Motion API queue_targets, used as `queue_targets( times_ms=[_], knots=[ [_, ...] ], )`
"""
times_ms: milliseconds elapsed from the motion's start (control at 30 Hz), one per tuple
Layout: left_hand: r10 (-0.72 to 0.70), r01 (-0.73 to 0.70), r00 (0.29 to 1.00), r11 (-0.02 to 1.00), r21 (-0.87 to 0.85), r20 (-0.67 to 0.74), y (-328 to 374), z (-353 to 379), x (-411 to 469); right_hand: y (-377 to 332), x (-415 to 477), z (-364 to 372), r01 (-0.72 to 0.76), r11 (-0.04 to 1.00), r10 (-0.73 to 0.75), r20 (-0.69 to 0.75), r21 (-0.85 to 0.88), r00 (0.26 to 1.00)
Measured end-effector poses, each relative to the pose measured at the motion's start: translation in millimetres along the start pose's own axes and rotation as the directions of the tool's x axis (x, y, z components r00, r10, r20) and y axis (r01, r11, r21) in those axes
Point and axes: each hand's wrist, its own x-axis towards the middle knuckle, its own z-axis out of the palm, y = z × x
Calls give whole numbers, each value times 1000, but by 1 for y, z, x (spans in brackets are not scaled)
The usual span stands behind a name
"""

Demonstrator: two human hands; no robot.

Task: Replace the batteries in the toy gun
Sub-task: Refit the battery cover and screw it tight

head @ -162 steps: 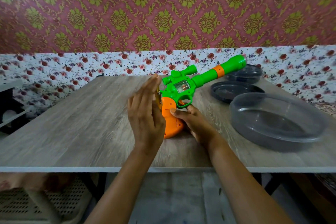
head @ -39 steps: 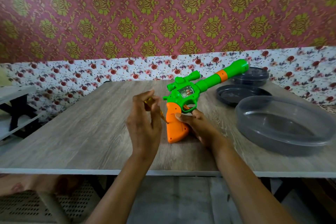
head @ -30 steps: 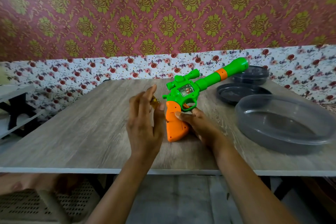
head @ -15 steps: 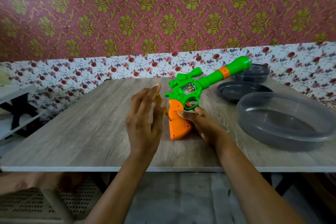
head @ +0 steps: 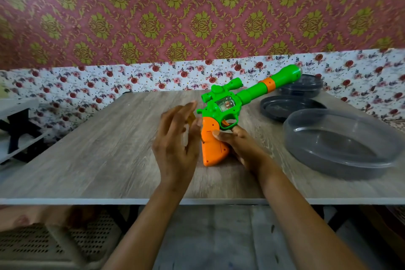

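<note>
Your left grip (head: 175,147) has opened out since a second ago. Then its fingers were pinched together by the gun; now they stand straight and spread, leaning toward the orange handle (head: 211,147), with motion blur along them. A small yellow piece (head: 192,117) shows just past those fingers, close to the top of the handle. It is too blurred to name, and you cannot tell whether the fingers hold it or only touch it.

Your right grip (head: 241,147) has kept its place and is clamped on the toy gun (head: 221,107). Its thumb (head: 218,134) lies across the near side of the handle, and a finger reaches up at the trigger guard. The gun stands butt-down near the middle of the surface (head: 98,155), so the handle lies between your two grips, against the right one and just beside the left. Its green barrel (head: 258,90) slants up toward the far right corner.

Along the right edge sits a large grey translucent bowl (head: 341,160). Behind it lies a dark lid (head: 282,108), and a second dark container (head: 304,87) sits at the far right corner, under the muzzle.
</note>
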Motion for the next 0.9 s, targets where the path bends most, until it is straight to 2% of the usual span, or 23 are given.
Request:
queue_targets(
  times_ms=[167, 433, 567, 767, 900],
  knots=[
    [-101, 101, 995, 995, 0, 27, -2, -3, -5, -1, -3, 0, -2, 1000, 1, -14, -11, 1000],
    [-70, 73, 992, 997, -24, 108, -8, -13, -5, 1, -2, 3, 46, 998, -44, -47, 31, 998],
    [-104, 110, 988, 993, -45, 111, -15, -8, -1, -3, 3, 3, 36, 999, -36, -36, 17, 999],
    [-50, 55, 995, 997, -53, 85, -41, 10, 39, -36, 47, 2, 52, 999, -51, -69, 2, 996],
    [-16, 27, 989, 997, -75, 144, -61, 34, 69, -52, 77, -2, 89, 995, -92, -64, -47, 994]
  ],
)
